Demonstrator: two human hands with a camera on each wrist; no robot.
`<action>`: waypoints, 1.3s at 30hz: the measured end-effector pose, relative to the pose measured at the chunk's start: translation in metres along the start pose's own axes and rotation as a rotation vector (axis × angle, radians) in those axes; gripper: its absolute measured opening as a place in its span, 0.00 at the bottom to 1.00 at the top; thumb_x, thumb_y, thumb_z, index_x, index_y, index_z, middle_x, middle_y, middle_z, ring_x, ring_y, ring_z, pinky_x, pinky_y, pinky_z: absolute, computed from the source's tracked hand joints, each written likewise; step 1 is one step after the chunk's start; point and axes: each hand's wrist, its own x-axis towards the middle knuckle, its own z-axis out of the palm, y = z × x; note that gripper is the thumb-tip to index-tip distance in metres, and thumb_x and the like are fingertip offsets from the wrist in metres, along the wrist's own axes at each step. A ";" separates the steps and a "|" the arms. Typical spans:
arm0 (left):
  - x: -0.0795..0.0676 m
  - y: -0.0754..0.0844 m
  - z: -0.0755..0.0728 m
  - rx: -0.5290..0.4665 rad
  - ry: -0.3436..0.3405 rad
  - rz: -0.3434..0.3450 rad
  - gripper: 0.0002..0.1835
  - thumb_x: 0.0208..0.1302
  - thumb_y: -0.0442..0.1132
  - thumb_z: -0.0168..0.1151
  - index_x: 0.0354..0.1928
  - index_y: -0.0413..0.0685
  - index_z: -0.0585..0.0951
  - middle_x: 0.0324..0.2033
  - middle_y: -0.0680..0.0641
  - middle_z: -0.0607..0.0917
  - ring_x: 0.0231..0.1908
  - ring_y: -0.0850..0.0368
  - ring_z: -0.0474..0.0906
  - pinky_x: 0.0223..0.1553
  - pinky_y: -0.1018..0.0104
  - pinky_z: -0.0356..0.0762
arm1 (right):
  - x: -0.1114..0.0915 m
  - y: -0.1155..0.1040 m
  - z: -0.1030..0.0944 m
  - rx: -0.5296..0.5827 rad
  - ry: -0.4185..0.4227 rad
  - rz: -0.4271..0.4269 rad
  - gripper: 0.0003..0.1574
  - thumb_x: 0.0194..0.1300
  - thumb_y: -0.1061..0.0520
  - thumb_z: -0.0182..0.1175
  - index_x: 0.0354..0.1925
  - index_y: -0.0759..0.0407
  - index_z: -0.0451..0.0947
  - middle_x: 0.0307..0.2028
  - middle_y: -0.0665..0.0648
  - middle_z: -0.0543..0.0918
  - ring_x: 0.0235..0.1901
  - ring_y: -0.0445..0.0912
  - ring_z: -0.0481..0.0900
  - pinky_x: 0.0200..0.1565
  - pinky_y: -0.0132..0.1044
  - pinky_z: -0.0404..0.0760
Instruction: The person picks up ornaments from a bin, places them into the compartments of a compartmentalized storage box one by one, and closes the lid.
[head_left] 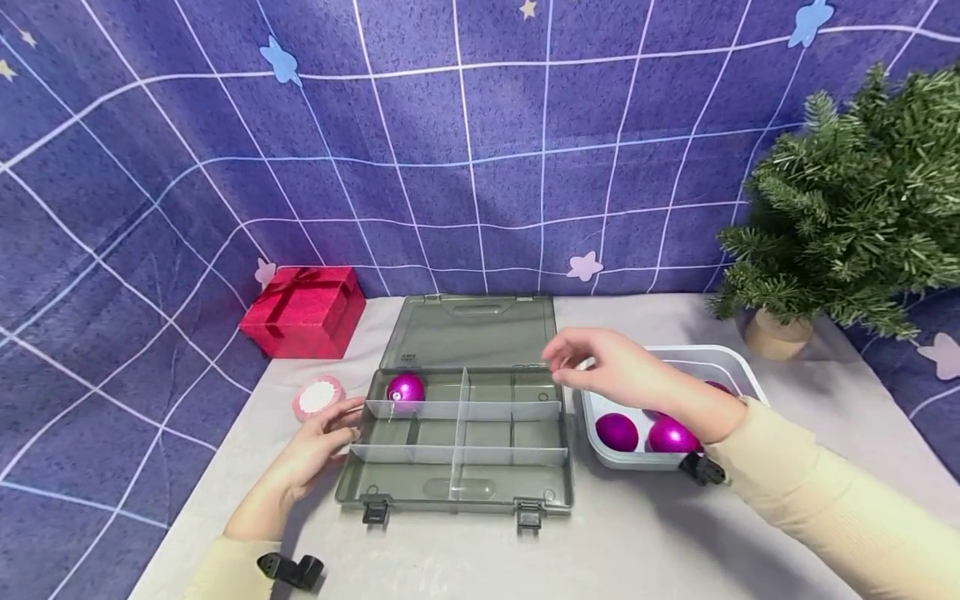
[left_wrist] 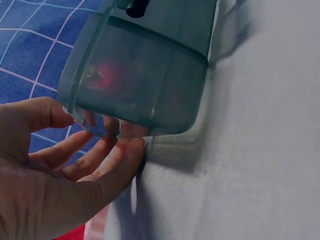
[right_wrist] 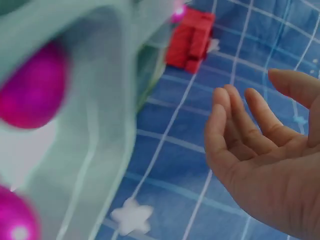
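Observation:
A translucent grey-green compartment box (head_left: pixel 491 492) lies with its lid folded back; white dividers split its inside. One shiny magenta ball ornament (head_left: pixel 406 388) sits in its back left compartment. At the box's left side, my left hand (head_left: pixel 318 446) has its fingertips against the edge, fingers gently bent in the left wrist view. My right hand (head_left: pixel 611 367) hangs above the left rim of a white tub (head_left: pixel 600 454), beside the box, fingers loosely curved and holding nothing. Magenta ball ornaments (head_left: pixel 617 432) lie in the tub, partly hidden by my right forearm.
A red gift box (head_left: pixel 303 312) stands at the back left, with a round pink-and-white roll (head_left: pixel 318 397) in front of it, near my left fingers. A small artificial fir tree (head_left: pixel 862 208) on a wooden base stands at the back right. A blue grid-patterned cloth (head_left: pixel 502 192) hangs behind the table.

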 end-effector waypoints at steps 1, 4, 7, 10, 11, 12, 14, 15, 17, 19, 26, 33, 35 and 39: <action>0.000 0.001 -0.001 0.002 0.000 0.004 0.34 0.69 0.28 0.52 0.76 0.33 0.59 0.71 0.25 0.63 0.63 0.40 0.69 0.52 0.52 0.75 | -0.005 0.005 -0.002 -0.017 0.001 0.008 0.13 0.68 0.63 0.64 0.50 0.62 0.81 0.43 0.54 0.86 0.45 0.50 0.83 0.51 0.49 0.81; -0.001 0.002 -0.005 0.010 0.001 0.010 0.34 0.69 0.28 0.52 0.76 0.32 0.58 0.71 0.25 0.63 0.64 0.40 0.69 0.54 0.50 0.75 | -0.018 0.021 -0.004 -0.077 -0.001 0.037 0.13 0.66 0.62 0.65 0.49 0.63 0.81 0.44 0.56 0.86 0.45 0.51 0.84 0.51 0.50 0.81; -0.002 0.003 -0.008 0.019 0.008 0.011 0.34 0.70 0.28 0.52 0.76 0.32 0.58 0.71 0.25 0.63 0.64 0.40 0.69 0.54 0.48 0.74 | -0.027 0.036 -0.003 -0.116 -0.029 0.092 0.15 0.65 0.60 0.67 0.49 0.65 0.82 0.43 0.56 0.86 0.44 0.51 0.84 0.50 0.49 0.81; -0.004 0.003 -0.009 0.026 0.013 0.010 0.33 0.70 0.28 0.51 0.76 0.32 0.58 0.71 0.25 0.63 0.63 0.43 0.70 0.54 0.49 0.74 | -0.034 0.046 -0.001 -0.150 -0.078 0.137 0.19 0.62 0.58 0.69 0.49 0.66 0.82 0.42 0.57 0.87 0.43 0.51 0.85 0.49 0.48 0.81; -0.004 0.003 -0.009 0.027 0.013 0.008 0.34 0.70 0.28 0.51 0.76 0.32 0.58 0.71 0.25 0.62 0.63 0.44 0.70 0.53 0.49 0.74 | -0.035 0.049 0.000 -0.163 -0.097 0.148 0.20 0.62 0.57 0.69 0.49 0.66 0.82 0.43 0.57 0.87 0.43 0.51 0.85 0.49 0.48 0.82; -0.005 0.003 -0.009 0.026 0.012 0.007 0.34 0.70 0.28 0.51 0.76 0.32 0.58 0.71 0.25 0.62 0.63 0.44 0.70 0.53 0.50 0.74 | -0.036 0.051 0.001 -0.176 -0.114 0.158 0.21 0.61 0.57 0.70 0.50 0.67 0.82 0.43 0.58 0.87 0.42 0.51 0.86 0.48 0.48 0.82; -0.005 0.003 -0.009 0.021 0.013 0.003 0.34 0.70 0.28 0.51 0.76 0.32 0.58 0.71 0.25 0.62 0.63 0.45 0.70 0.54 0.50 0.74 | -0.038 0.053 0.003 -0.203 -0.146 0.167 0.23 0.60 0.56 0.71 0.50 0.66 0.82 0.43 0.58 0.87 0.42 0.52 0.86 0.48 0.48 0.82; -0.005 0.003 -0.009 0.018 0.014 0.001 0.34 0.70 0.28 0.51 0.76 0.32 0.58 0.72 0.25 0.62 0.63 0.45 0.70 0.54 0.49 0.73 | -0.038 0.054 0.004 -0.218 -0.157 0.165 0.24 0.59 0.55 0.72 0.50 0.66 0.82 0.43 0.58 0.87 0.42 0.52 0.86 0.48 0.48 0.82; -0.005 0.002 -0.009 0.010 0.018 -0.003 0.34 0.70 0.28 0.51 0.76 0.32 0.58 0.72 0.25 0.62 0.64 0.43 0.69 0.55 0.47 0.73 | -0.038 0.056 0.006 -0.242 -0.173 0.159 0.25 0.57 0.54 0.73 0.51 0.65 0.83 0.42 0.57 0.87 0.43 0.52 0.85 0.48 0.48 0.81; -0.005 0.002 -0.009 0.005 0.020 -0.005 0.34 0.70 0.28 0.51 0.76 0.33 0.58 0.72 0.26 0.62 0.65 0.42 0.68 0.56 0.45 0.72 | -0.037 0.058 0.007 -0.267 -0.178 0.141 0.26 0.55 0.54 0.74 0.50 0.64 0.83 0.41 0.56 0.87 0.43 0.51 0.84 0.48 0.47 0.80; -0.005 0.002 -0.007 0.010 0.016 -0.005 0.34 0.70 0.29 0.52 0.76 0.33 0.58 0.72 0.26 0.62 0.65 0.41 0.67 0.54 0.51 0.73 | -0.034 0.066 0.010 -0.296 -0.206 0.121 0.22 0.52 0.55 0.74 0.46 0.59 0.84 0.37 0.49 0.85 0.39 0.44 0.80 0.44 0.42 0.77; 0.000 0.000 -0.003 -0.003 -0.003 -0.006 0.34 0.70 0.29 0.52 0.76 0.33 0.59 0.72 0.27 0.62 0.67 0.37 0.65 0.56 0.46 0.71 | -0.026 0.047 -0.017 -0.295 -0.198 0.116 0.24 0.56 0.56 0.72 0.49 0.63 0.82 0.38 0.51 0.85 0.35 0.45 0.80 0.42 0.44 0.78; 0.001 0.000 -0.002 -0.008 -0.005 -0.003 0.34 0.70 0.29 0.52 0.76 0.33 0.59 0.72 0.27 0.62 0.67 0.37 0.65 0.56 0.45 0.71 | -0.019 0.037 -0.026 -0.320 -0.181 0.107 0.23 0.56 0.57 0.71 0.49 0.64 0.81 0.39 0.53 0.85 0.37 0.48 0.81 0.44 0.47 0.79; 0.001 0.000 0.000 -0.018 -0.006 -0.002 0.33 0.71 0.29 0.52 0.76 0.33 0.59 0.72 0.27 0.62 0.67 0.37 0.64 0.56 0.46 0.71 | -0.005 0.020 -0.031 -0.399 -0.191 0.099 0.17 0.54 0.58 0.71 0.44 0.60 0.82 0.37 0.53 0.84 0.39 0.51 0.81 0.47 0.51 0.78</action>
